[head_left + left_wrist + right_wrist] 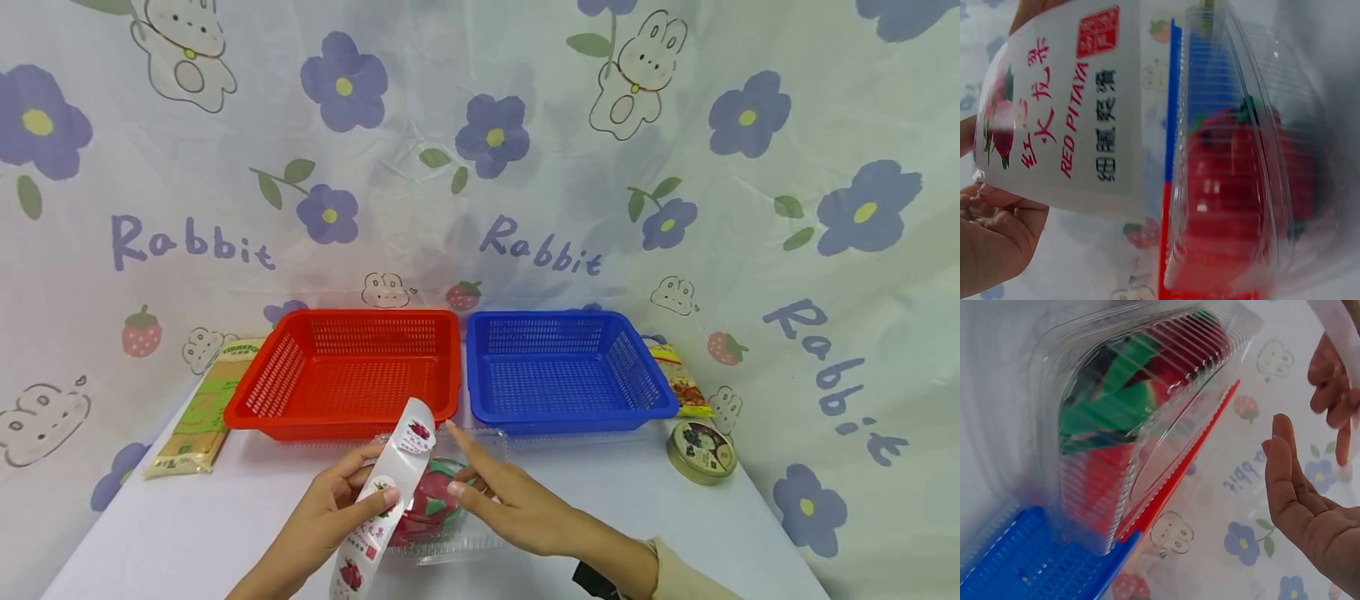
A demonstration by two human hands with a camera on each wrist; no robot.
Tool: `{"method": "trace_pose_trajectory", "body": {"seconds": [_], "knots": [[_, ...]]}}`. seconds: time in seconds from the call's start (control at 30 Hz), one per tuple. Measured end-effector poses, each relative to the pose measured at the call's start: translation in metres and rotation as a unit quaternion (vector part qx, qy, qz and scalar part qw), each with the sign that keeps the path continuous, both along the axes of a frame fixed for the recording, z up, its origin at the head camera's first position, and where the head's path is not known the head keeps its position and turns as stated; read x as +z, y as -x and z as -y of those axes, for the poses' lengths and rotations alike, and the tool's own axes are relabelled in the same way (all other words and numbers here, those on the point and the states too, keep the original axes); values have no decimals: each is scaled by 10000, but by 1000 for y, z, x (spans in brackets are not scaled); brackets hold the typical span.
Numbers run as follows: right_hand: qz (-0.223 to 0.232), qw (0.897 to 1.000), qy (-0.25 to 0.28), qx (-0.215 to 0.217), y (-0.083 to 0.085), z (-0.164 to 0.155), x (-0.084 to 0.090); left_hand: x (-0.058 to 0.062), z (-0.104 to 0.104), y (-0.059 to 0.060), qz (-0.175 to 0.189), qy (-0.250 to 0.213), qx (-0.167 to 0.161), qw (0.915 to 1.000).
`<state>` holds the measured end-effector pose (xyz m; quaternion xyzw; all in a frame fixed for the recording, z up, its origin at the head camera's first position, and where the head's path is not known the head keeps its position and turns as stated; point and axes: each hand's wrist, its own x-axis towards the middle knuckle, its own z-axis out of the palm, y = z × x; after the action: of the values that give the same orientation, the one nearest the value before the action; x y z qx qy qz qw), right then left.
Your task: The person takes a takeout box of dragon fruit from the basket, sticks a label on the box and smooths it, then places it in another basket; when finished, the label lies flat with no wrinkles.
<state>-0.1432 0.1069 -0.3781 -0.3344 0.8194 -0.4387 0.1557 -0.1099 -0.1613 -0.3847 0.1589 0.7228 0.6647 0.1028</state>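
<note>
A clear plastic clamshell box (480,446) lies on the white table near the front edge, with a red dragon fruit (431,508) with green tips inside. My left hand (326,508) pinches a long white label strip (393,479) printed "RED PITAYA", which curls up over the box's left side. My right hand (513,504) hovers at the box's right side with fingers straight and holds nothing. In the left wrist view the strip (1066,106) fills the left and the box (1241,187) the right. The right wrist view shows the box (1129,425) and my open palm (1304,506).
A red basket (345,321) and a blue basket (562,321) stand side by side behind the box, both empty. A long beige and green packet (198,408) lies at the left. A snack packet (682,379) and a round tin (701,450) lie at the right.
</note>
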Motion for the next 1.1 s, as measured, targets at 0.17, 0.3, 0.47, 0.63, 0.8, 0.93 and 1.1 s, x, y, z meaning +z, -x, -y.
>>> {"method": "trace_pose_trajectory", "body": {"seconds": [0.17,0.3,0.47,0.63,0.8,0.93,1.1], "knots": [[38,9996,248,116,-1,7,1,-1,-14,3,-356,-236,-147,9990],[7,9988,474,137,0,9,1,-2,-20,4,-365,-334,-251,9985],[-115,9971,744,112,4,9,-1,-1,-24,3,-185,-351,-365,9985],[151,9945,1031,119,6,11,-4,-2,-27,1,-246,-504,-535,9970],[252,9921,1228,87,8,13,-7,-5,-29,0,-372,-772,-729,9936],[212,9915,1279,115,7,13,-9,-7,-30,-1,-345,-760,-743,9937],[129,9915,1290,150,7,12,-10,-8,-30,-1,-388,-663,-715,9945]]}}
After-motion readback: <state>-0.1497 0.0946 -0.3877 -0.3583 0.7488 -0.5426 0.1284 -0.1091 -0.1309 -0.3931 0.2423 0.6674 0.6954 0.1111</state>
